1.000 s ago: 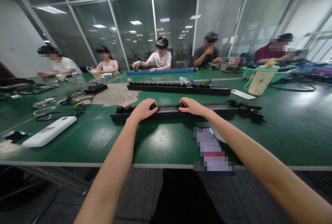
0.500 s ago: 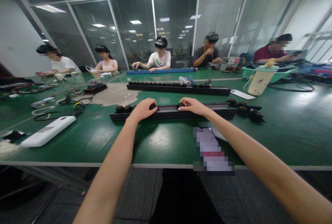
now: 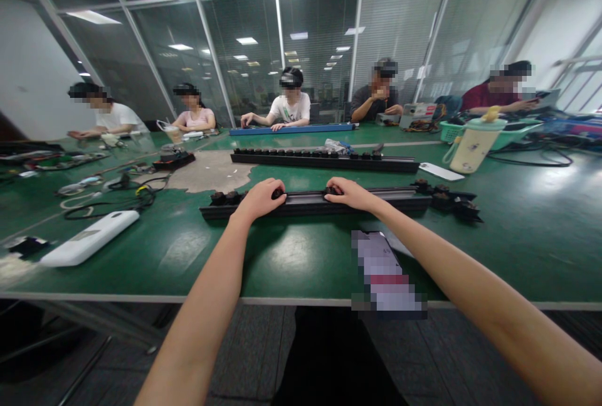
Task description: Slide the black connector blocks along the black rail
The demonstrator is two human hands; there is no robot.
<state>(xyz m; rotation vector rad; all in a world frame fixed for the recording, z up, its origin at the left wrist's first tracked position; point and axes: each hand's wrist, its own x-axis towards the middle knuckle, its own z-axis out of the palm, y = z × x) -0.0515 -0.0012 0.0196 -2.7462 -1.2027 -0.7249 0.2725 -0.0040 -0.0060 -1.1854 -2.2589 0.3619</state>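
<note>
A long black rail (image 3: 305, 205) with a groove along its top lies across the table in front of me. My left hand (image 3: 261, 197) is closed around a small black block (image 3: 278, 193) on the rail, left of its middle. Further right, my right hand (image 3: 348, 194) pinches another black block (image 3: 332, 191) at the groove. Several similar black blocks (image 3: 226, 197) sit at the rail's left end, partly behind my left hand. Loose black blocks (image 3: 441, 196) lie around and beyond its right end. The undersides of the held blocks are hidden.
A second black rail (image 3: 324, 159) carrying a row of blocks lies behind. On the green table (image 3: 291, 261) are a phone (image 3: 388, 271), a white case (image 3: 91, 240), cables (image 3: 136, 192) and a cup (image 3: 477, 145). Several people sit opposite, one at a blue rail (image 3: 291, 129).
Both hands stay at nearly the same spots on the rail. The right hand's fingers have shifted slightly around the block. The whole view has moved a few pixels.
</note>
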